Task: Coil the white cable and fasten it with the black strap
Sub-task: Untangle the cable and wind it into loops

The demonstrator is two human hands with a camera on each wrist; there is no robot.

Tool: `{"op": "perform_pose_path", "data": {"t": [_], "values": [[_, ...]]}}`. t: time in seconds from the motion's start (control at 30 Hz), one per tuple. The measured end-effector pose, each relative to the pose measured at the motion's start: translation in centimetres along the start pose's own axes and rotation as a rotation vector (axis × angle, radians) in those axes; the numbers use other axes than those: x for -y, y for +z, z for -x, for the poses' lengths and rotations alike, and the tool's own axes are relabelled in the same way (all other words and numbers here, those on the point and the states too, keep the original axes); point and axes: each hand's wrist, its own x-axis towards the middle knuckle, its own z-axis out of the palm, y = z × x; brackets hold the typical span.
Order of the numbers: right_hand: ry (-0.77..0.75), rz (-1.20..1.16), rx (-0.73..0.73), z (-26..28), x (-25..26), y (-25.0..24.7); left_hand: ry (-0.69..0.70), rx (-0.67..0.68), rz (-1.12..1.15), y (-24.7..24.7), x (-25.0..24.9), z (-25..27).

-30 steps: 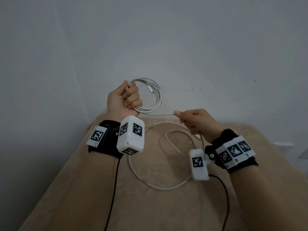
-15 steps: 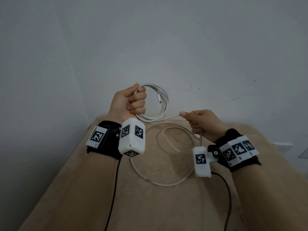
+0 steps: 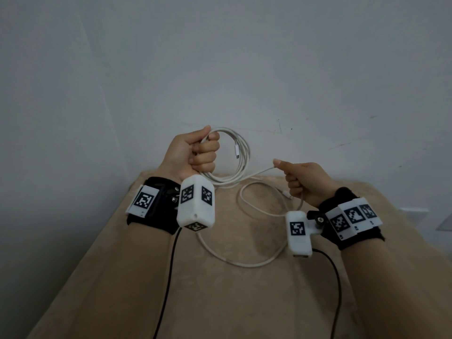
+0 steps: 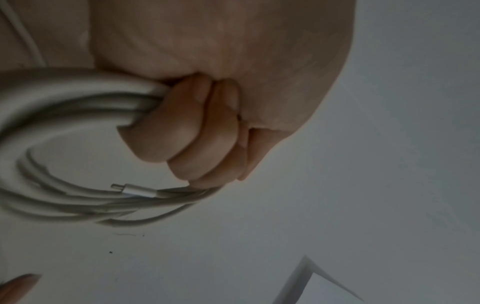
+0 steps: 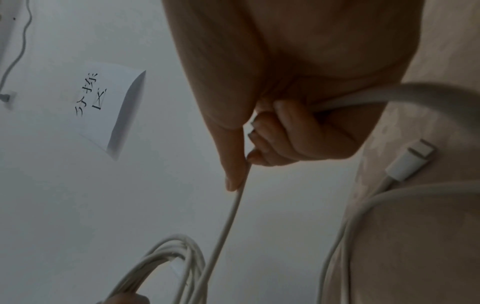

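Observation:
My left hand (image 3: pixel 198 152) is raised in a fist around several loops of the white cable (image 3: pixel 241 152), whose coil (image 4: pixel 64 144) hangs to the right of the fingers with one plug end (image 4: pixel 135 190) inside it. A single strand runs from the coil to my right hand (image 3: pixel 297 178), which pinches it between thumb and curled fingers (image 5: pixel 272 139). The rest of the cable (image 3: pixel 244 263) lies in a loose loop on the beige table (image 3: pixel 220 302), its other plug (image 5: pixel 407 160) beside my right hand. No black strap shows in any view.
A pale wall (image 3: pixel 220 69) stands right behind the table's far edge. Black wrist-camera leads (image 3: pixel 171 277) trail over the table toward me. A paper note (image 5: pixel 109 109) with handwriting hangs on the wall to the right.
Both hands have drifted right and slightly down, and they have moved further apart, lengthening the strand between them. The loose loop on the table has shrunk a little.

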Motion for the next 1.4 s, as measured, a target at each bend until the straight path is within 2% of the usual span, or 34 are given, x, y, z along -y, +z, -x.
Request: {"op": "perform_pose_path", "data": {"t": [0.13, 0.33, 0.6, 0.87, 1.17, 1.4], "values": [[0.046, -0.08, -0.001, -0.2, 0.2, 0.1, -0.034, 0.015, -0.045, 0.2, 0.0, 0.0], [0.137, -0.32, 0.107, -0.3, 0.7, -0.2, -0.084, 0.039, -0.138, 0.9, 0.4, 0.1], [0.182, -0.381, 0.165, -0.2, 1.0, -0.2, -0.172, 0.083, -0.2, 1.0, 0.7, -0.2], [0.131, -0.369, 0.172, 0.1, 1.4, 0.2, -0.182, 0.066, -0.207, 1.2, 0.8, -0.3], [-0.008, -0.223, 0.185, 0.6, 2.2, 0.6, -0.193, 0.062, -0.238, 1.4, 1.1, -0.4], [-0.093, -0.078, 0.12, 1.4, 2.8, 1.4, -0.171, 0.044, -0.304, 1.6, 1.4, -0.7]]}}
